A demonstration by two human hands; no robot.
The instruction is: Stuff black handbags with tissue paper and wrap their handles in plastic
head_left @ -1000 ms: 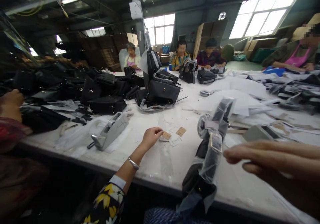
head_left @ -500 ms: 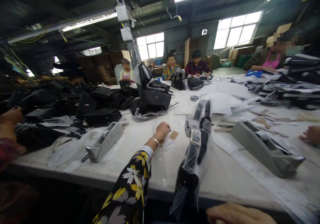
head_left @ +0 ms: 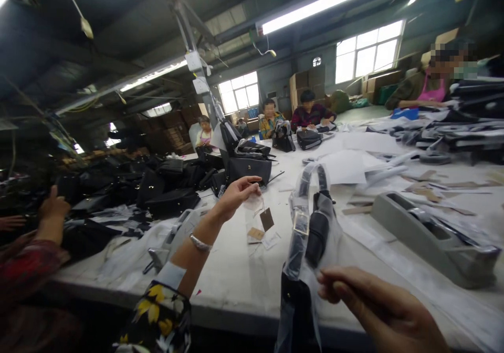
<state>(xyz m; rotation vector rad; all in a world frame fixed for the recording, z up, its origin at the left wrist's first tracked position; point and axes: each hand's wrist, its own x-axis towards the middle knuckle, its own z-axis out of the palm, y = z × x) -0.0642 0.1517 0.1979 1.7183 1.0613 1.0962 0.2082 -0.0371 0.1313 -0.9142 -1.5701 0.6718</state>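
Observation:
My left hand (head_left: 236, 195) is raised above the white table (head_left: 244, 274), its fingers pinched on the string of a brown hang tag (head_left: 266, 219) that dangles below. More tags (head_left: 256, 234) lie on the table beneath. My right hand (head_left: 378, 311) is low at the front right, fingers closed on the clear plastic wrap of a black bag (head_left: 311, 237) whose wrapped strap with a gold buckle stands up between my hands.
A grey tape dispenser (head_left: 433, 240) lies right of the bag, another (head_left: 173, 237) behind my left forearm. Piles of black bags (head_left: 157, 185) cover the left. A person's hand and red sleeve (head_left: 47, 221) reach in at far left. Several people sit at the far end.
My left hand has lifted a tag off the table by its string. My right hand has come up from the bottom edge and gripped the bag's plastic wrap. The view tilted upward.

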